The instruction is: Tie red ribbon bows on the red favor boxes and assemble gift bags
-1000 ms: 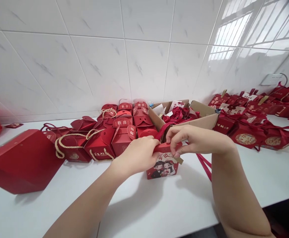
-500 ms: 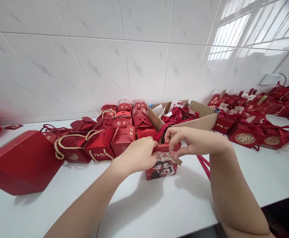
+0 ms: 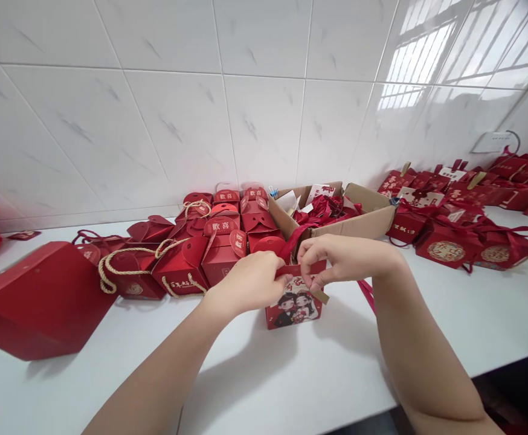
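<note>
A small red gift box (image 3: 295, 307) printed with a cartoon couple stands on the white counter (image 3: 291, 374) in front of me. My left hand (image 3: 250, 280) is closed on the box's top left edge, fingers curled. My right hand (image 3: 336, 258) pinches the top flap of the same box from the right, thumb and fingers pressed together. A dark red ribbon (image 3: 369, 295) runs from under my right wrist across the counter, and another ribbon strand (image 3: 293, 240) rises behind my fingers.
Behind my hands sits an open cardboard carton (image 3: 354, 222) holding red ribbons and cards. A cluster of red boxes with rope handles (image 3: 186, 248) fills the back left, a large red bag (image 3: 41, 296) lies at the far left, and more red boxes (image 3: 463, 211) line the right.
Both hands stay on the gift box top; my right fingers have shifted slightly left and down, pressing closer to the flap. The view has tilted a little.
</note>
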Demonstrator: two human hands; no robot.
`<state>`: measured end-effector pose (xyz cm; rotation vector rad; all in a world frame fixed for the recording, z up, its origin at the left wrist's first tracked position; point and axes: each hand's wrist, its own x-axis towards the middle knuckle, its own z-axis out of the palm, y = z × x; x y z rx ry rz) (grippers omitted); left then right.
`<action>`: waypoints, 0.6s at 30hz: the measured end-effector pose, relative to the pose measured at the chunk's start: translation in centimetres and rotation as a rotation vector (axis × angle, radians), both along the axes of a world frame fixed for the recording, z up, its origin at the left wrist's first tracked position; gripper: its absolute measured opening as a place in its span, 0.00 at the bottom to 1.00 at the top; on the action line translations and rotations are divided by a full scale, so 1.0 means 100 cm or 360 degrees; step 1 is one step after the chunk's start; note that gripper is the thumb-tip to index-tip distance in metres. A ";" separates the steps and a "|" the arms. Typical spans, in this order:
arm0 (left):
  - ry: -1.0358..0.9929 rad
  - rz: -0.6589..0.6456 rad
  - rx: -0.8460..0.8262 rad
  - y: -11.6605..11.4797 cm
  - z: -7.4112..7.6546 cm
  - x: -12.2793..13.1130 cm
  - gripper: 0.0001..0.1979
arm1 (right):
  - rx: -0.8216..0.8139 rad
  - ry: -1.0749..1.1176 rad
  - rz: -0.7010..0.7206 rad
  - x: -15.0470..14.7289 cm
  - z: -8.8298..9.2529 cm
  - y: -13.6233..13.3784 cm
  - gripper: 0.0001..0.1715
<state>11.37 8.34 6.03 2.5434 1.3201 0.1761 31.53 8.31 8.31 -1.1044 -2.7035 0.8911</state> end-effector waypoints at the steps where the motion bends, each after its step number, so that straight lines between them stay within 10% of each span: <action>1: -0.0027 -0.0021 0.0036 0.000 0.000 0.000 0.10 | -0.0013 0.0001 0.0001 0.000 -0.001 0.001 0.06; 18: -0.0706 0.0233 0.0017 0.005 0.006 -0.002 0.09 | 0.0266 0.0620 -0.0118 0.002 -0.009 0.019 0.06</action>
